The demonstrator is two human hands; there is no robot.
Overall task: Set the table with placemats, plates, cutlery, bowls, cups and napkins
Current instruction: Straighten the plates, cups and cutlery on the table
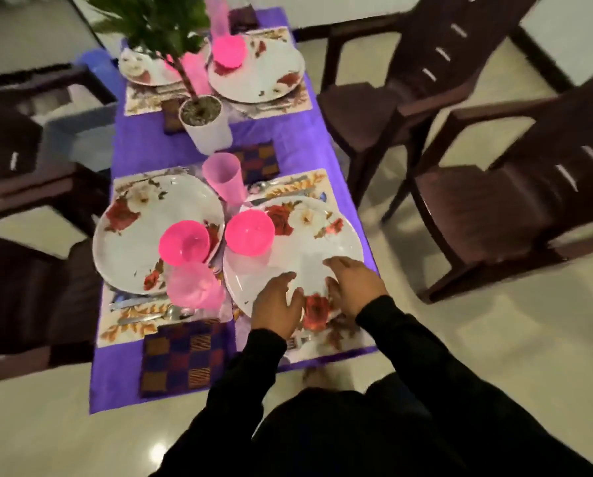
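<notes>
A low table under a purple cloth [288, 139] holds several floral placemats with white rose-pattern plates. My left hand [277, 304] and my right hand [351, 282] both lie with relaxed fingers over the near edge of the near right plate [308, 249]. A pink bowl [250, 233] sits on that plate. The near left plate [143, 235] carries another pink bowl [184, 242], with a pale pink cup [195, 285] beside it. A second pink cup [224, 179] stands between the settings. A checked napkin [183, 356] lies near me, cutlery [143, 311] beside it.
A potted plant in a white pot [205, 127] stands mid-table. Two far plates [264, 68] with a pink bowl [227, 51] sit beyond it. Dark wooden chairs [494, 215] flank the table on both sides, over a pale tiled floor [494, 339].
</notes>
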